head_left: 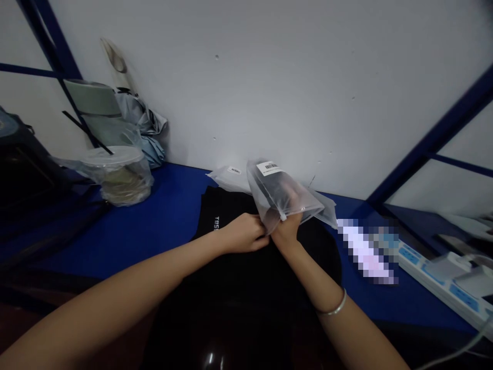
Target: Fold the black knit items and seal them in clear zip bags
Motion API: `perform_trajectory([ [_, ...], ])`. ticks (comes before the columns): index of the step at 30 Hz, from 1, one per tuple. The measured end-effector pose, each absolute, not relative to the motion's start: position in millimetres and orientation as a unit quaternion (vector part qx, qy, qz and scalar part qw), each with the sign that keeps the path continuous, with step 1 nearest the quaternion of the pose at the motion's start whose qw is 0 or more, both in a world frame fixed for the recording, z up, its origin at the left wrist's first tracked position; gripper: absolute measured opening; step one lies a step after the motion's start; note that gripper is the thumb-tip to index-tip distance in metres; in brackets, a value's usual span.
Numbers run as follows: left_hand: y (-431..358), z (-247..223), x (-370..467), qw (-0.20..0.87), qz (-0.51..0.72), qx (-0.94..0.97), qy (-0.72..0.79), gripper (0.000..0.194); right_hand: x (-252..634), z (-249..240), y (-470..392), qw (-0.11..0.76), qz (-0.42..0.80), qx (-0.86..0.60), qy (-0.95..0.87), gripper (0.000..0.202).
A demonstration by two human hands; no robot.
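A frosted plastic zip bag [265, 192] with a white barcode label [269, 168] is held above a black garment [239, 267] that lies on the blue tabletop. My left hand [246, 234] is closed on the lower left edge of the bag's mouth. Through that mouth, past a small white slider [283, 217], my right hand [287, 231] reaches into the bag. Its fingers show only dimly through the plastic, so their grip cannot be made out. White lettering [216, 223] is printed on the garment beside my left wrist. Behind lies another frosted bag [229, 177] with a barcode label.
On the left of the blue table [169, 205] stand a plastic-wrapped cup [123, 177] with a black straw, a pale green container [98, 110] and a folded umbrella [148, 128]. To the right are a blurred-out bright object [365, 252] and a power strip [435, 277] with plugs. A white wall [269, 92] rises behind.
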State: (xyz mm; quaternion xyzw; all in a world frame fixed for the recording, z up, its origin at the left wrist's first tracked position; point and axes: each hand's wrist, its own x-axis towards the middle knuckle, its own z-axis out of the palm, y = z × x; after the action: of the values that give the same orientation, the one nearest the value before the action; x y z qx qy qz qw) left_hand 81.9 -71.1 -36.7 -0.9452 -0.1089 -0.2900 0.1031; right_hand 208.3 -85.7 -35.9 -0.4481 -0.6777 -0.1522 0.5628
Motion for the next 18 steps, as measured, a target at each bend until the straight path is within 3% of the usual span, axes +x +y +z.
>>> perform_trajectory([
  [3, -75.8, -35.2, 82.0, 0.123, -0.309, -0.939, -0.085, 0.025, 211.4, -33.6, -85.6, 0.587, -0.185, -0.426, -0.663, 0.04],
  [7, -78.3, -30.5, 79.0, 0.113, -0.347, -0.918, -0.154, 0.029, 216.6, -29.7, -85.1, 0.543, -0.24, -0.421, -0.686, 0.043],
  [13, -73.8, -26.5, 73.3, 0.054, -0.505, -0.827, -0.24, 0.036, 215.6, -25.7, -88.3, 0.493, -0.304, -0.468, -0.668, 0.052],
  [18, -73.4, -27.2, 75.1, 0.083, -0.529, -0.818, -0.211, 0.038, 209.1, -25.1, -92.2, 0.441, -0.302, -0.509, -0.675, 0.045],
])
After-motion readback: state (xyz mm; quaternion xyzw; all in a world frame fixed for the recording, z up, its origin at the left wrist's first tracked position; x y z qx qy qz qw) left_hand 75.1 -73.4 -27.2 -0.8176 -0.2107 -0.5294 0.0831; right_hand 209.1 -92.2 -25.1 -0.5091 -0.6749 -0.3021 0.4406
